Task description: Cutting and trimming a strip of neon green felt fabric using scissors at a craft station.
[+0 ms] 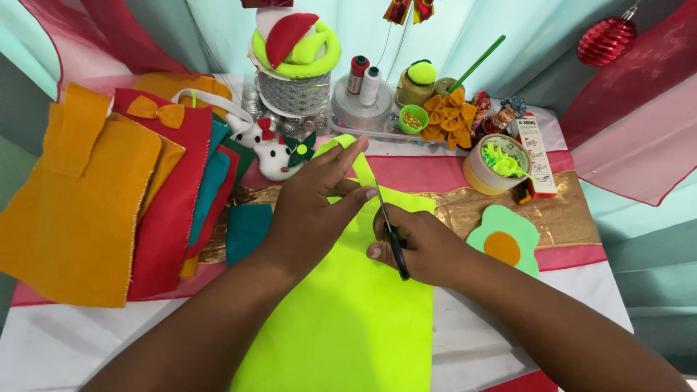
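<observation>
Right hand [425,247] wrapped round black-handled scissors [392,239], blades biting into the neon yellow-green felt sheet [348,319]. Left hand [316,199] pinches the narrow strip [356,163] just past the blades, fingers partly spread. The sheet lies on the worktop [65,341] under both hands. Best kept taut, fingers off the cut line. Left of the hands: orange and red felt pieces [87,210]. Right: green felt flower shape with orange centre [504,239].

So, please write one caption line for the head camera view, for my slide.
Right hand cuts neon yellow-green felt sheet with black-handled scissors while left hand lifts the strip.
</observation>
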